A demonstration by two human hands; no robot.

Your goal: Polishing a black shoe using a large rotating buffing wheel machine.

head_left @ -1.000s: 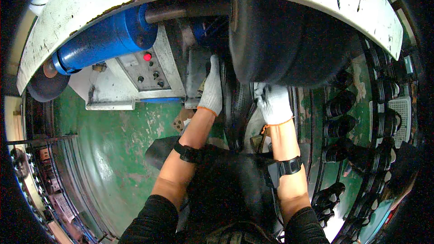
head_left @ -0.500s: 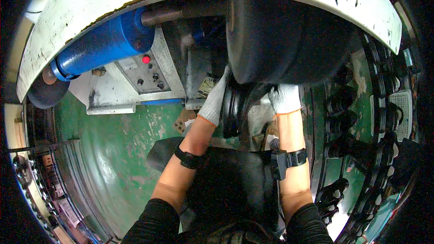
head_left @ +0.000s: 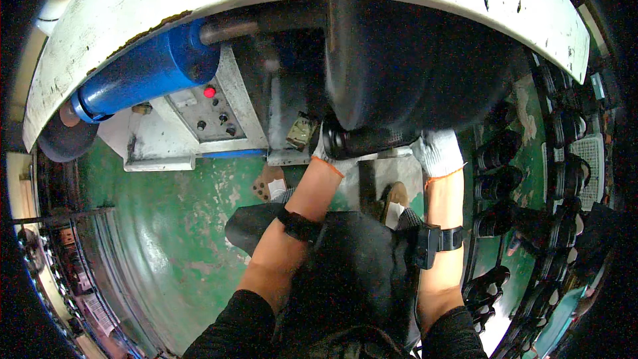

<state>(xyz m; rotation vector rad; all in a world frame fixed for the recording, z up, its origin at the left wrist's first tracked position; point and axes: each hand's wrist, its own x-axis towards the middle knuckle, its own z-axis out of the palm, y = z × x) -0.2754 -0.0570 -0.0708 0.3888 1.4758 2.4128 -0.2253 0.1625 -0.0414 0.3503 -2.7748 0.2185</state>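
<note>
Under the white guard [head_left: 199, 0]: a large black rubber part [head_left: 412, 60] was seen hanging in the machine, its lower rolled edge [head_left: 365, 141] lying between the two hands.
Left hand [head_left: 325, 149]: gloved in white, it was pressed against the left end of the rolled edge; the fingers were hidden behind the rubber, so whether they were closed on it cannot be told.
Right hand [head_left: 437, 151]: gloved likewise, it was set at the right end of the rolled edge, the fingers tucked up under the black part; a grip was likely, but it cannot be told for certain.
Black part: it was placed right of the blue cylinder [head_left: 143, 76] and the grey control panel [head_left: 212, 110], directly below the guard, above the green floor [head_left: 179, 226].
Step in hand: judged from the two hands at either end of the edge, the rubber part was being seated on, or drawn off, the machine; which of the two cannot be told.
Next move: an even pull or push by both hands together would be called for, so that the edge is kept level and not twisted.
Beside the black part: a curved rack of dark rollers [head_left: 505, 173] was seen to its right.
Below the black part: a dark apron [head_left: 352, 272] and two shoes [head_left: 395, 196] were seen.
</note>
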